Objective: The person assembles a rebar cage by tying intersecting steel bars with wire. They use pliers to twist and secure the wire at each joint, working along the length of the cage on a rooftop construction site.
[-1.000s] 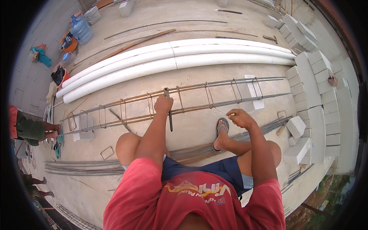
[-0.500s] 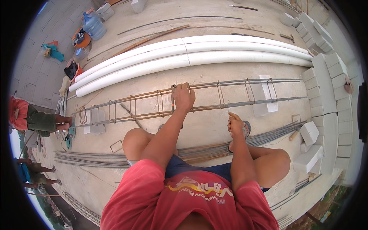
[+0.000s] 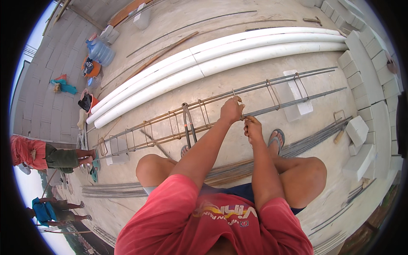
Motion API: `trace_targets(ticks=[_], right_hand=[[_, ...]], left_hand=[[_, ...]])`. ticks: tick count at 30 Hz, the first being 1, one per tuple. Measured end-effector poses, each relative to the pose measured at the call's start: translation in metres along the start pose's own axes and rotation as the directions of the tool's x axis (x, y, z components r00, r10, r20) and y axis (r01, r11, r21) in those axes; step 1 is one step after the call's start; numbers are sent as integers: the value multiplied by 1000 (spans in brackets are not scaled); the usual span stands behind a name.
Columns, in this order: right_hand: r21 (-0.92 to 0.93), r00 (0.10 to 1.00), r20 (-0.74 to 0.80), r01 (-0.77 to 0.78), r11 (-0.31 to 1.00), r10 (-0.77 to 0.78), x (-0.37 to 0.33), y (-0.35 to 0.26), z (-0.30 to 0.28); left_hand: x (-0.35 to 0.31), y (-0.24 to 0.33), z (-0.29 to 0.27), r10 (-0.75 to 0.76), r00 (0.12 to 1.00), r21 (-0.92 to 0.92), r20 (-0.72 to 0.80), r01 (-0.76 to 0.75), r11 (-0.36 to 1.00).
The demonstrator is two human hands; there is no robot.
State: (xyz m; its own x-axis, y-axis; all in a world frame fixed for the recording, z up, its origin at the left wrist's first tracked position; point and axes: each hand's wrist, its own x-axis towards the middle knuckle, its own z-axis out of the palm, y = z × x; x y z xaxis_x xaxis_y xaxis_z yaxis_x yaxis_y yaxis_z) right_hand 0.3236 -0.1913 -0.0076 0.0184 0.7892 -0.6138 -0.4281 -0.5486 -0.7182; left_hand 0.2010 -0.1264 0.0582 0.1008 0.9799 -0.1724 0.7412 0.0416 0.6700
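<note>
Long steel cage [image 3: 214, 98], rust-brown to grey, with thin rectangular stirrups [image 3: 203, 111], spans pale concrete floor [image 3: 238, 77] before the person, propped near its ends on smooth-faced blocks [image 3: 117, 159]. Left hand [image 3: 231, 109]: fingers bent, at the cage. Right hand [image 3: 253, 128]: fingers curled inward, just beside it at the near bars. I cannot tell what either grips (fingers hide it). Slim-handled metal pincers [image 3: 186, 127] lean against the cage; glossy white pipes [image 3: 199, 68] lie beyond.

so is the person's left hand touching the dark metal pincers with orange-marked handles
Apart. The head view shows concrete floor and a stretch of rusty rebar cage between the left hand and the pincers.
</note>
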Motion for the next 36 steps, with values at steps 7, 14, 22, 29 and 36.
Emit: trace_targets(ticks=[7,14,22,29,36], right_hand=[[-13,1000,6,5,1000,-5,-1,-1,2],[-319,917,-95,340,885,-387,-7,11,17],[-530,892,-46,360,768,-450,-5,8,13],[-540,902,23,373,754,-430,2,11,5],[-458,975,91,223,861,-204,-6,-13,-3]], left_hand=[[6,-5,1,-14,999,-64,-43,12,998],[-6,-5,-3,-35,998,-331,-59,14,943],[-32,8,-17,14,998,-381,63,11,925],[-46,-1,-11,88,996,-477,-21,-87,875],[-62,-12,-17,162,984,-217,75,-143,966]])
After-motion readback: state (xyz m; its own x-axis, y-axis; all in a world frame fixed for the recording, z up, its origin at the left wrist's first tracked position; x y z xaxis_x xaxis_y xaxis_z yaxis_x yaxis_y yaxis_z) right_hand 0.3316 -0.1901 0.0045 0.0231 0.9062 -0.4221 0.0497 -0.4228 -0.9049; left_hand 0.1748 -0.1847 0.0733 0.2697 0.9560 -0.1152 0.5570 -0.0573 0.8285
